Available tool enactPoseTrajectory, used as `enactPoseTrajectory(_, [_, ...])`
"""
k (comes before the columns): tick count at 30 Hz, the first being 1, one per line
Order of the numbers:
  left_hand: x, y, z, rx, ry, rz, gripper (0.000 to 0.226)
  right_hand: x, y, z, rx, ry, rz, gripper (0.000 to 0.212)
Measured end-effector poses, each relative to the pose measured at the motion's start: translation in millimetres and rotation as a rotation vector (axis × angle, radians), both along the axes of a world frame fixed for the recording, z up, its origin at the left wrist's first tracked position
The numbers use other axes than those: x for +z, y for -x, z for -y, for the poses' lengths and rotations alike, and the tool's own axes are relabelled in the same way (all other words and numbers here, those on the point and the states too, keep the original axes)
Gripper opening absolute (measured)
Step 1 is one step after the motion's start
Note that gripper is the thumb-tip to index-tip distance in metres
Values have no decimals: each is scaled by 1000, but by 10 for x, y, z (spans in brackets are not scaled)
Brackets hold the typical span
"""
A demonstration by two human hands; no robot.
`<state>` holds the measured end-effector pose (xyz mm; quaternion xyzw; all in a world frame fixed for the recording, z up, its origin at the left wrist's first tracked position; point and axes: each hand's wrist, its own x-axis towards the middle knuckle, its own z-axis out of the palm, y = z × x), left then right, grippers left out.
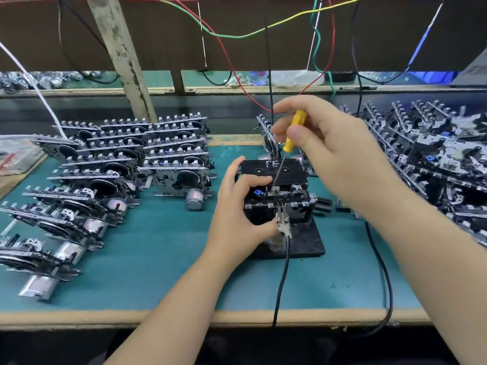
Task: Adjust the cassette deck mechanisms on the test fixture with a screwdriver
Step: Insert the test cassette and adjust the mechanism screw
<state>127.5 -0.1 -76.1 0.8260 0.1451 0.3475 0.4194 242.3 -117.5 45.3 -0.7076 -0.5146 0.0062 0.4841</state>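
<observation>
A cassette deck mechanism [279,196] sits on a black test fixture [305,241] in the middle of the green bench mat. A black cassette [271,171] with white lettering lies in its top. My left hand [237,206] grips the mechanism's left side, thumb low by a metal clip [283,223] on a black cable. My right hand [324,143] pinches the yellow handle of a small screwdriver [292,134]. Its thin shaft slants down, and the tip touches the mechanism just below the cassette.
Rows of cassette mechanisms [126,164] stand in stacks on the left of the mat. A loose heap of mechanisms [434,159] fills the right side. Coloured wires [237,35] hang from above. A black cable [280,280] runs over the front edge.
</observation>
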Motion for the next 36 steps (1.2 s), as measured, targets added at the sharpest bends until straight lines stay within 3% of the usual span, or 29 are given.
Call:
enactPoseTrajectory(5, [10, -1, 2, -7, -6, 13, 62, 2, 13, -49, 44, -92, -36, 30])
enactPoseTrajectory(14, [-10, -14, -7, -1, -55, 42, 63, -3, 101, -183, -51, -111, 126, 17])
enactPoseTrajectory(22, [-181, -62, -102, -5, -39, 128, 60, 147, -100, -85, 85, 84, -92, 26])
enactPoseTrajectory(28, [-152, -77, -86, 9, -24, 98, 62, 124, -102, -71, 5, -2, -162, 12])
enactPoseTrajectory(36, [-114, -66, -55, -1, -10, 127, 61, 28, -2, -118, -77, -45, -68, 19])
